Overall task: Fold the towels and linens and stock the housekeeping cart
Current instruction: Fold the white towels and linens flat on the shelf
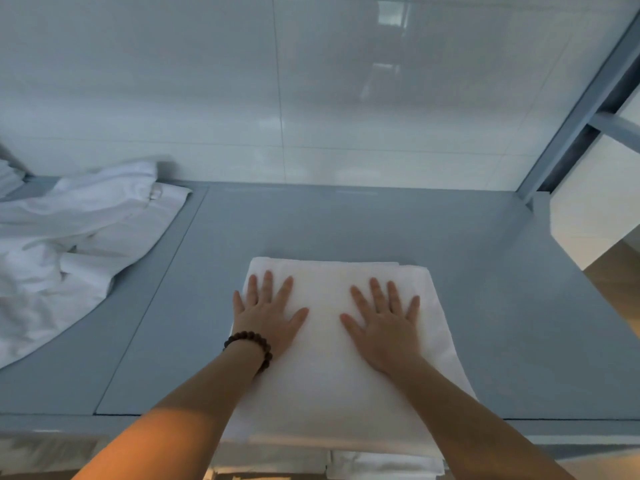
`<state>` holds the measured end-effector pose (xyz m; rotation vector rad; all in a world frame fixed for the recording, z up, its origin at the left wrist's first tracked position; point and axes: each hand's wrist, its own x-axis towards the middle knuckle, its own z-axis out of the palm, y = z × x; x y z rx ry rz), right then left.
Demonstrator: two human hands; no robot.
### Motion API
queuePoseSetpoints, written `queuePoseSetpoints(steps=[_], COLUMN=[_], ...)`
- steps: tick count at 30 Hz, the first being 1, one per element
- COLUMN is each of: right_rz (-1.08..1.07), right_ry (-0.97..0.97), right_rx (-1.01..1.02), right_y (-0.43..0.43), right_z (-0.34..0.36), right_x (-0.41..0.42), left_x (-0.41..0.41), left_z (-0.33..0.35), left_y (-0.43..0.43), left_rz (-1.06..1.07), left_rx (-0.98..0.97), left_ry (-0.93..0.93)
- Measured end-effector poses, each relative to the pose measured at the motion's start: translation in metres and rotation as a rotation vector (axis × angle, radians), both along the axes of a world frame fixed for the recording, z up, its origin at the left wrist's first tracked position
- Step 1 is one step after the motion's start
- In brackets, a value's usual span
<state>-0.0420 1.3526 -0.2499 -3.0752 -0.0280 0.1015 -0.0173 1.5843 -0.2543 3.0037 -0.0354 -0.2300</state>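
Folded towel (329,393), white, lies on the grey tabletop (450,237), its near end at the front edge. The long axis runs straight away from the person. Left hand (268,315) and right hand (384,320) both press flat on its far half, fingers spread and gripping nothing. Each sits on its own side, neither one nearer. Bead bracelet (249,344) on the left wrist. Crumpled linen (69,244) lies well apart to the left. No brand, label or readable writing.

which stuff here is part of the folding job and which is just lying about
Job: folded towel, pressed flat by left hand and right hand; crumpled white linen, unfolded.
Just there: grey table; bead bracelet on left wrist; tiled wall.
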Motion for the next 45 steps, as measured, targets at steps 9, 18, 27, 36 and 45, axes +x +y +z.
queuePoseSetpoints(steps=[9, 18, 27, 36, 45], right_rz=[-0.04, -0.123, -0.124, -0.003, 0.083], right_ry=[0.077, 0.233, 0.253, 0.201, 0.013], right_rx=[-0.011, 0.014, 0.02, 0.041, 0.048], right_y=[0.013, 0.043, 0.052, 0.075, 0.09], right_z=[0.014, 0.024, 0.016, 0.028, 0.01], right_x=[-0.016, -0.085, -0.041, -0.033, -0.078], left_x=[-0.025, -0.121, -0.093, -0.081, -0.111], left_z=[0.016, 0.046, 0.035, 0.043, 0.014], left_y=[-0.001, 0.002, 0.006, -0.016, -0.017], left_rz=[0.059, -0.036, -0.07, -0.045, 0.01], left_rx=[-0.036, 0.041, 0.056, 0.084, 0.093], left_ry=[0.103, 0.29, 0.209, 0.031, -0.101])
